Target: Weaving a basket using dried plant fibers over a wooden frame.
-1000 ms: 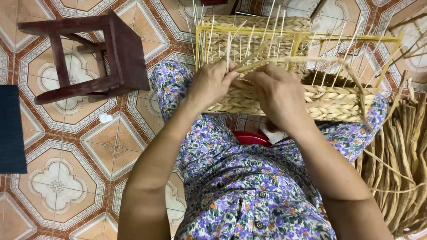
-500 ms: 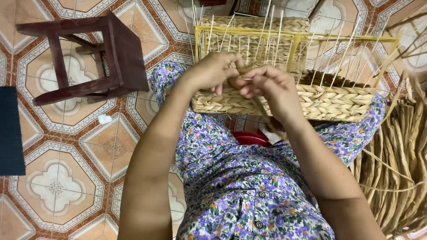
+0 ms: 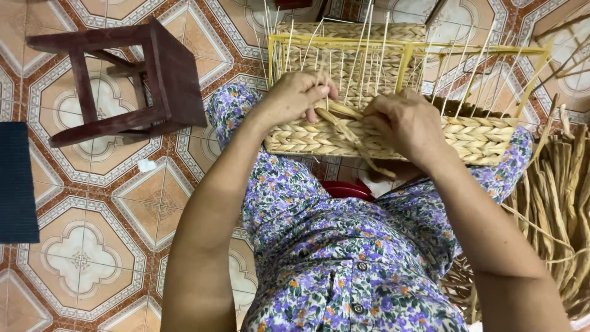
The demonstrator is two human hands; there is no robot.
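A half-woven straw basket (image 3: 479, 138) rests on my knees, its braided lower wall pale tan. Its yellow frame (image 3: 402, 64) holds thin upright stakes that rise above the weave. My left hand (image 3: 295, 95) is closed on a straw strand at the wall's top edge near the left corner. My right hand (image 3: 402, 123) pinches the same strand (image 3: 350, 132) a little to the right, and its loose end hangs down over the wall. I wear a purple flowered dress (image 3: 344, 246).
A dark wooden stool (image 3: 166, 74) lies tipped on the patterned tile floor at upper left. A dark mat (image 3: 15, 178) lies at the left edge. A pile of dried straw strands (image 3: 559, 203) lies on the right. Something red (image 3: 347, 189) shows under the basket.
Both hands have drawn together at the basket's top edge and worked the strand between the stakes; the view has shifted slightly, with the basket lower in the frame.
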